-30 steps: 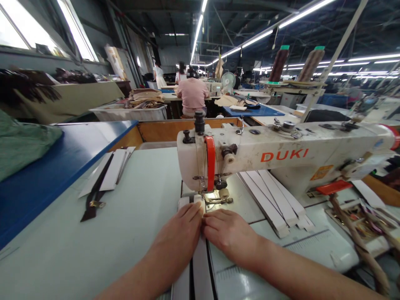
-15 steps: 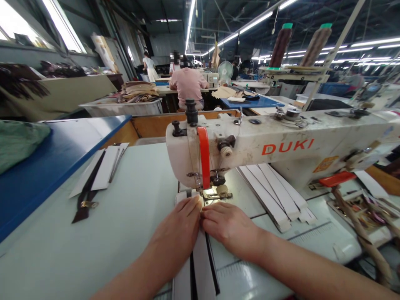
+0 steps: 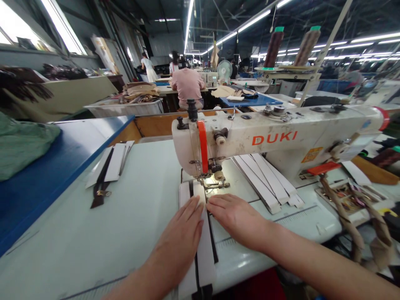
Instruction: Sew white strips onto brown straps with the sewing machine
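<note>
A white strip with dark edging (image 3: pixel 205 254) runs lengthwise under the needle and presser foot (image 3: pixel 200 182) of the sewing machine (image 3: pixel 275 135). My left hand (image 3: pixel 179 235) lies flat on it, fingers extended together, fingertips just in front of the foot. My right hand (image 3: pixel 236 214) rests palm down on the right, its outstretched fingertips touching the strip's right edge. Beside it on the left runs another white strip (image 3: pixel 185 196), partly covered by my left hand. Its near part shows again below my wrist.
Left on the table lie white pieces with a dark zipper (image 3: pixel 101 193) and metal pull. Several white strips (image 3: pixel 265 183) are stacked under the machine arm. A tray of small items (image 3: pixel 353 198) stands right. A blue table (image 3: pixel 78 146) adjoins on the left. A person in pink (image 3: pixel 187 85) sits ahead.
The strip has advanced away from me under the foot, and its near end has come into view. Both hands sit slightly farther back from the needle. The camera view has shifted a little.
</note>
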Motion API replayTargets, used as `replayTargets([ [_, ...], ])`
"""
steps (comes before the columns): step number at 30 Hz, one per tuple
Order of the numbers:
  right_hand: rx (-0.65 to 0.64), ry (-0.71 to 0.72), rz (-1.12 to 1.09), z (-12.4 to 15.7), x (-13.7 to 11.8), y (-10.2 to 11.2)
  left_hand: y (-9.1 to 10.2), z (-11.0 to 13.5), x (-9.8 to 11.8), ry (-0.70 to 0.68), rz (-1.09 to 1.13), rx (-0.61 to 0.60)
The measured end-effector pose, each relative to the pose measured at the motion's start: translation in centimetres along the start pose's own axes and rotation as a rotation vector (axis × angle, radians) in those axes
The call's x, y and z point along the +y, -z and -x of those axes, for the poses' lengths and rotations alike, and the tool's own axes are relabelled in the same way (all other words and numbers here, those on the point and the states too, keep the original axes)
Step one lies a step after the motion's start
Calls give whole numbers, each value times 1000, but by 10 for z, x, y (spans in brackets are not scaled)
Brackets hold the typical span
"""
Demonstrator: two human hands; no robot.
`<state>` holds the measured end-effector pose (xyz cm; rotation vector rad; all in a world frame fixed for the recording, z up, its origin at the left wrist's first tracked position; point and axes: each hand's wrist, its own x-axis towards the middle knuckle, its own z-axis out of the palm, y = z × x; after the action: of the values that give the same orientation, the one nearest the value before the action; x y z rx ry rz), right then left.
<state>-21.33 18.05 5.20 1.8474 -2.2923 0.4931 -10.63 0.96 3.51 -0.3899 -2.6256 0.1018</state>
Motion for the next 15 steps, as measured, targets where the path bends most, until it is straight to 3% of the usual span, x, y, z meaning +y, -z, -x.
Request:
replayTargets([
  [4, 16, -59, -128, 34, -23, 9, 23, 32, 25, -133, 62, 29],
  [7, 107, -36, -225, 54, -36, 7, 34, 45, 32, -176, 134, 55],
  [10, 174, -4, -262, 62, -39, 3, 37, 48, 31, -201, 197, 82],
  [15, 163, 40, -274, 61, -38, 3, 40, 45, 30, -250, 202, 96],
])
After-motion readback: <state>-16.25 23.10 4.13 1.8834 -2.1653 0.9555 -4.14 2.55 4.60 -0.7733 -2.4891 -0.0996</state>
